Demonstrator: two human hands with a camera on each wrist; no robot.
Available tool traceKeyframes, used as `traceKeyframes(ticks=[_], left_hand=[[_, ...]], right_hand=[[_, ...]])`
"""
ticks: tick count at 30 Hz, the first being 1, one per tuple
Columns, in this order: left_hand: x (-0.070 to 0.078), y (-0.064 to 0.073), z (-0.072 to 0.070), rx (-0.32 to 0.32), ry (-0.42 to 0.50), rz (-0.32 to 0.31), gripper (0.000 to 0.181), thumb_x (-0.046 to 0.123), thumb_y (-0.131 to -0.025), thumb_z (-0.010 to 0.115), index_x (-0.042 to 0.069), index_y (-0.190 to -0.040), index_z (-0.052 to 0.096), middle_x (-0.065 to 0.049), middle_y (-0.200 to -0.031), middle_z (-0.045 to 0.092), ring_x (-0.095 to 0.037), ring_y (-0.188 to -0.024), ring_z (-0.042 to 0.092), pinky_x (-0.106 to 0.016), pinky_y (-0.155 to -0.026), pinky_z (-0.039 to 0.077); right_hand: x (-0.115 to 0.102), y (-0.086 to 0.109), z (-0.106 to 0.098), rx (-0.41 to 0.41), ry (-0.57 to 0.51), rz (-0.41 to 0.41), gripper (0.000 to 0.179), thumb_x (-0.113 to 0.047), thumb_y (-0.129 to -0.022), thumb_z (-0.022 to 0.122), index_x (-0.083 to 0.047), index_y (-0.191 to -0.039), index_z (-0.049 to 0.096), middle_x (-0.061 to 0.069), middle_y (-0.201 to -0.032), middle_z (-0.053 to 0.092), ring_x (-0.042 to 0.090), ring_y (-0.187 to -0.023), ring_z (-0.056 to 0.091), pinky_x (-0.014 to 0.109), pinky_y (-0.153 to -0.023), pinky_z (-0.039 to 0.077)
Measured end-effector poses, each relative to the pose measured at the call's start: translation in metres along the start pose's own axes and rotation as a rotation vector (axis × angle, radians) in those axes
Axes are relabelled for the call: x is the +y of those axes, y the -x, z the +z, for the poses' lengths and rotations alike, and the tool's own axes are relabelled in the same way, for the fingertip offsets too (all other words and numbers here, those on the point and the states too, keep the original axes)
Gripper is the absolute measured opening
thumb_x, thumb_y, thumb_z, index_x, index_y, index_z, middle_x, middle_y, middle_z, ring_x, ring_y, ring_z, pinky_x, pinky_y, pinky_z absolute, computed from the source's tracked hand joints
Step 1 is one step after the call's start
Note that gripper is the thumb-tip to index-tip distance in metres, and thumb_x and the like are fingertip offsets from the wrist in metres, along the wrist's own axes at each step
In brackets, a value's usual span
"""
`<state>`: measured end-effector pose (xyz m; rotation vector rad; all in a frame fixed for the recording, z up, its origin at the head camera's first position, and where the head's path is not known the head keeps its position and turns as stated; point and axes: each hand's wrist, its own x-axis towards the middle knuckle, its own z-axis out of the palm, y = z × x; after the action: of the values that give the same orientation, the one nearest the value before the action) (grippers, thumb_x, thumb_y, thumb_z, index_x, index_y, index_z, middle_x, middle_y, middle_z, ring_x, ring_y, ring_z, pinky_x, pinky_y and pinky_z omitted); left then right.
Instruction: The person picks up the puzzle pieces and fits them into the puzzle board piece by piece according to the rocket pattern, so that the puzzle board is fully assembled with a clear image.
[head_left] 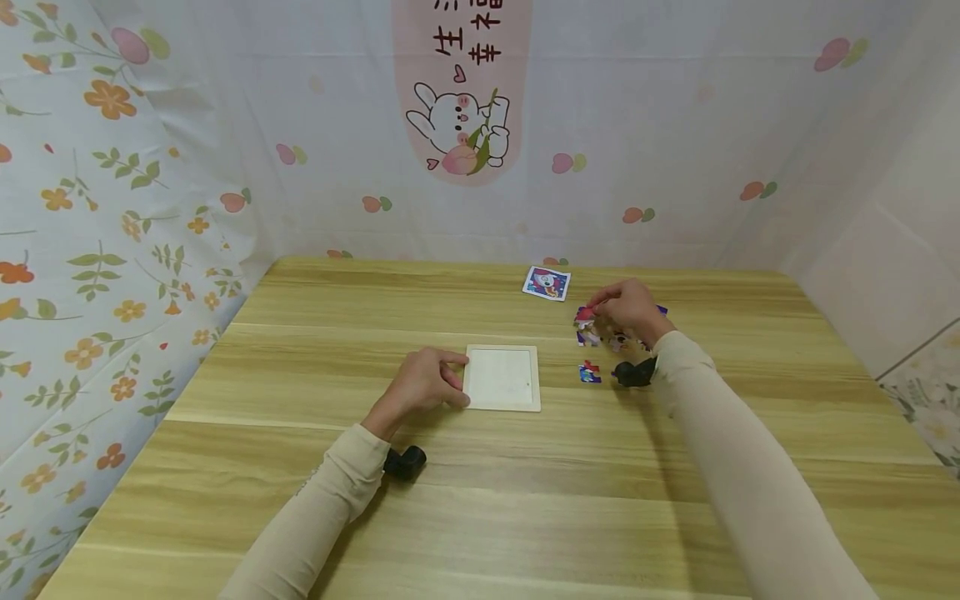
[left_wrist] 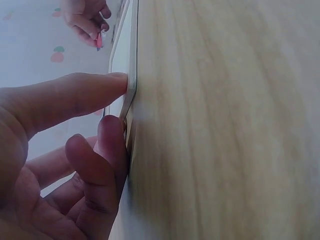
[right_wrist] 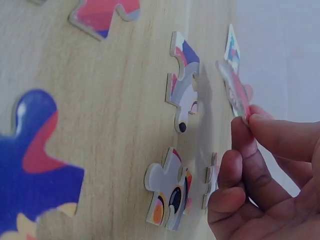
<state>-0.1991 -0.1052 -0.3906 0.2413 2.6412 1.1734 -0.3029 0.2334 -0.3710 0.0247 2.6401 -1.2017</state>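
Puzzle piece (right_wrist: 235,92) hangs above the wooden table (head_left: 525,500), pinched between the right hand's (head_left: 632,310) thumb and fingertip. At least five loose pieces (right_wrist: 185,85) lie around it, one set apart at 6 o'clock. One picture card (head_left: 547,283) lies at 10 o'clock, near the table's far edge. One square tray (head_left: 534,379) sits at 8 o'clock across a strip of wood; the left hand (head_left: 423,379), thumb and fingers apart, touches its 9 o'clock edge, three sides uncovered. Toward 11 o'clock, the wall cloth (head_left: 645,108) reads 生, 幸, 福.
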Motion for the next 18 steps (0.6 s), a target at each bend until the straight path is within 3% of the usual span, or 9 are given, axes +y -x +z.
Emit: traceKeyframes(ticks=[5,18], left_hand=[[-0.0001,-0.0001,0.0001,-0.001,-0.005,0.004,0.063,0.006,-0.068,0.088,0.007,-0.128,0.069,-0.003,-0.075,0.075,-0.009,-0.061,0.056,-0.020,-0.055,0.041],[-0.0001,0.0003,-0.0007,-0.010,-0.005,0.004,0.063,0.007,-0.068,0.087,0.007,-0.128,0.069,-0.003,-0.076,0.075,-0.009,-0.062,0.057,-0.020,-0.055,0.041]], right_hand=[[0.0033,-0.0007,-0.0001,-0.052,-0.053,0.014,0.030,-0.009,-0.104,0.049,0.000,-0.127,0.065,0.021,-0.136,0.057,0.027,-0.104,0.051,0.032,-0.081,0.048],[-0.0036,0.0050,0.0082,-0.083,-0.044,0.006,0.027,-0.013,-0.102,0.055,-0.004,-0.123,0.070,0.014,-0.119,0.066,0.026,-0.089,0.053,0.031,-0.071,0.048]])
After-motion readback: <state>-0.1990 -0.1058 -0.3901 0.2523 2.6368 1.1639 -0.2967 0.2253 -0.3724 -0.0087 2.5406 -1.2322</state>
